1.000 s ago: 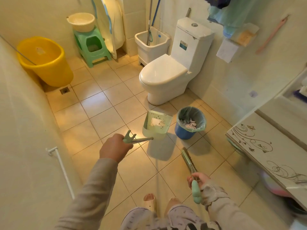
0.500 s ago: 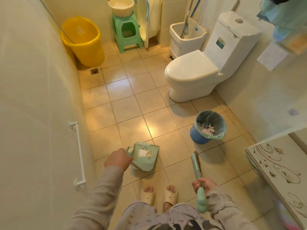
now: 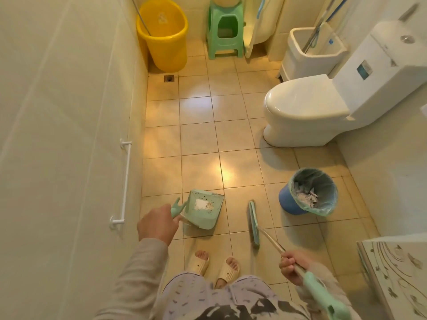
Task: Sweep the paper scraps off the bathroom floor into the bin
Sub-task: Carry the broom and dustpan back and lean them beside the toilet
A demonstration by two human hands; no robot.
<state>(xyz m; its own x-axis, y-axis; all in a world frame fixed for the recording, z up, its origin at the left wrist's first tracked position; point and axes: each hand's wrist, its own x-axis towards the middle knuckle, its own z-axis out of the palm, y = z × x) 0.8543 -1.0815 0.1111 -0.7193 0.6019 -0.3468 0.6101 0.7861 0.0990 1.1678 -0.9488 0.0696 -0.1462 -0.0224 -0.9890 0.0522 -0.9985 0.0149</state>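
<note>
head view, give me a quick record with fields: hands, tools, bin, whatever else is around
left hand: grips the dustpan handle
dustpan: low in front of the slippers, white patch inside, scrap or label unclear
right hand: grips the broom stick
broom head: right of the dustpan, apart from it
bin: blue, green liner, paper scraps inside, right of the broom head
background: toilet, yellow bucket, green stool
</note>
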